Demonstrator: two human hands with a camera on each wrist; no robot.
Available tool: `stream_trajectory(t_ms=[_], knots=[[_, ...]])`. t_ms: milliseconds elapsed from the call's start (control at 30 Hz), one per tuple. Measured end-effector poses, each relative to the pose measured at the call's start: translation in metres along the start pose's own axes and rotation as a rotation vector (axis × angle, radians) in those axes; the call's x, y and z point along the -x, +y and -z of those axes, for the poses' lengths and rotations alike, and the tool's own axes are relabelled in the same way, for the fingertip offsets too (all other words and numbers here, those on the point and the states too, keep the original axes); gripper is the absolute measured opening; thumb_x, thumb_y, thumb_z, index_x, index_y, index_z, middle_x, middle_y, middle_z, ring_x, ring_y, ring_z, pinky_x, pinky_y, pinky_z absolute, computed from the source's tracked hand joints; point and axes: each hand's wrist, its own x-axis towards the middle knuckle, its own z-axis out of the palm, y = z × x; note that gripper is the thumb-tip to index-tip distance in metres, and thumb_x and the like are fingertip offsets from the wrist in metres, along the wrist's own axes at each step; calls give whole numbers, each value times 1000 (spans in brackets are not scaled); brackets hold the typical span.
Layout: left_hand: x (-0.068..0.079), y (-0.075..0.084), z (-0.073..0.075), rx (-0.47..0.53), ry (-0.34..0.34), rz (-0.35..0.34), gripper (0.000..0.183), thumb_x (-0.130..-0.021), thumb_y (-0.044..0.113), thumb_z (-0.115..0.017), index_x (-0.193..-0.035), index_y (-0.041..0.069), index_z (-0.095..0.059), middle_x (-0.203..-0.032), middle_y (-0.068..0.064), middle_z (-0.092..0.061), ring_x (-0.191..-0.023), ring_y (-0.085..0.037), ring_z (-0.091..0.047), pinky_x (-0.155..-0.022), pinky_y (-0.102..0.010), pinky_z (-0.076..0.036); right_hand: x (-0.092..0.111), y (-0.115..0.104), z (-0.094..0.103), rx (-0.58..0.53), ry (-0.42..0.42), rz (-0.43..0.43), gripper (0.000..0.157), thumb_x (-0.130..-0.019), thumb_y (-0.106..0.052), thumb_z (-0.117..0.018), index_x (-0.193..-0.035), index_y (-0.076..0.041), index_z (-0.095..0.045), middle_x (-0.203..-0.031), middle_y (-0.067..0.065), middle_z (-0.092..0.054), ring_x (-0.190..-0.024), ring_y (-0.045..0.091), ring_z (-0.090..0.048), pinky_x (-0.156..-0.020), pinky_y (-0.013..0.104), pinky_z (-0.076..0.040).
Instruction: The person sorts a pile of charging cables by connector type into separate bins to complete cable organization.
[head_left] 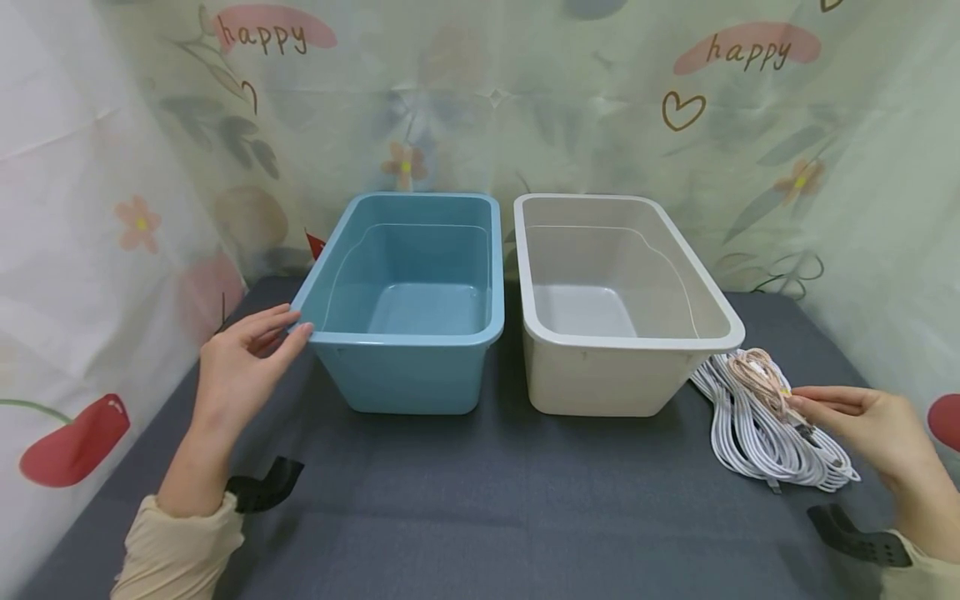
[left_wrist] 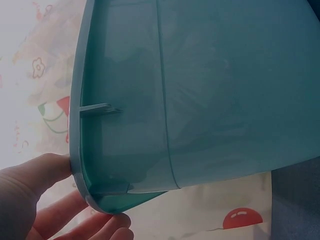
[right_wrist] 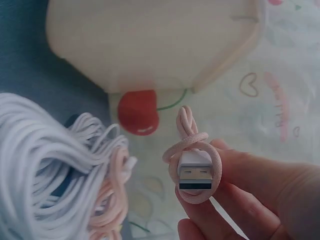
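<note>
Head view first: two bins side by side on a dark table [head_left: 525,517], blue bin [head_left: 405,339] on the left, white bin [head_left: 630,342] on the right, with a narrow gap between them. Left hand [head_left: 238,367] has the blue bin's near left corner, thumb and fingers either side of the rim; left wrist cam shows the fingertips tucked around that corner. Right hand [head_left: 888,425] is out to the right, pinching a pink cable [right_wrist: 186,145] between thumb and fingers. Right wrist cam gives the best look at it: small knotted loop wrapped round a USB plug [right_wrist: 195,172]. It's right by the white cables [head_left: 750,437], a looped heap beside the white bin's near right corner, with more pink cord [head_left: 759,375] on top. Can't tell if the held bit joins that. Patterned curtain [head_left: 480,50] behind everything.
</note>
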Motion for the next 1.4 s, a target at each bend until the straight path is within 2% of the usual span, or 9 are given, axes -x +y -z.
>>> stream_trajectory(t_ms=[67,267,400,500,700,900,1000,1200,1400], knots=[[0,0,0,2,-2,4,47,-87,38,-63,-121,5,-63,-129,-14,-59,-109,-34,-62,-89,-38,-49,0,-3,3,-20,10,-10,7,-85,-32,-67,-85,-38,-69,-68,-36,-61,-68,-18,-53,-57,6,-38],[0,0,0,6,-5,7,47,-87,38,-63,-121,5,-63,-129,-13,-59,-109,-34,-62,-90,-37,-49,0,-14,11,-217,55,16,24,-86,-18,-67,-80,-41,-68,-69,-32,-64,-65,-13,-57,-56,3,-38],[0,0,0,6,-6,11,47,-87,38,-63,-122,6,-63,-130,-13,-59,-110,-34,-62,-90,-37,-49,0,-23,15,-311,102,23,25,-86,-14,-67,-79,-39,-69,-68,-28,-66,-64,-13,-58,-57,3,-39],[0,0,0,7,-6,10,47,-87,38,-63,-121,6,-63,-130,-13,-59,-109,-34,-62,-90,-37,-49,0,-30,18,-368,125,29,25,-87,-13,-65,-82,-38,-69,-69,-29,-66,-67,-16,-58,-62,4,-34],[0,0,0,8,-5,7,47,-87,38,-63,-122,5,-63,-130,-13,-59,-109,-34,-62,-91,-42,-48,-2,-46,20,-545,178,129,30,-85,-2,-64,-84,-31,-73,-71,-23,-70,-69,-14,-62,-66,5,-34],[1,0,0,10,-7,7,47,-87,38,-62,-121,6,-63,-130,-13,-59,-109,-34,-62,-91,-41,-49,-3,-70,20,-406,239,71,19,-84,-15,-69,-87,-33,-73,-70,-29,-67,-71,-17,-58,-65,6,-35],[1,0,0,11,-5,7,47,-87,38,-63,-121,6,-63,-130,-12,-59,-109,-33,-62,-91,-39,-49,-3,-82,18,-360,259,55,14,-82,-19,-71,-90,-31,-74,-69,-28,-67,-71,-17,-59,-64,4,-37],[1,0,1,11,1,10,46,-87,38,-63,-121,6,-63,-129,-13,-59,-108,-34,-62,-89,-34,-50,-6,-109,13,-345,263,142,15,-80,-16,-73,-95,-20,-75,-69,-25,-69,-69,-14,-62,-65,4,-41],[1,0,0,13,1,12,46,-87,38,-63,-121,6,-63,-129,-12,-59,-109,-34,-62,-90,-38,-49,-12,-136,5,-376,221,216,18,-80,-14,-73,-98,-14,-75,-73,-21,-71,-69,-9,-63,-64,6,-44]])
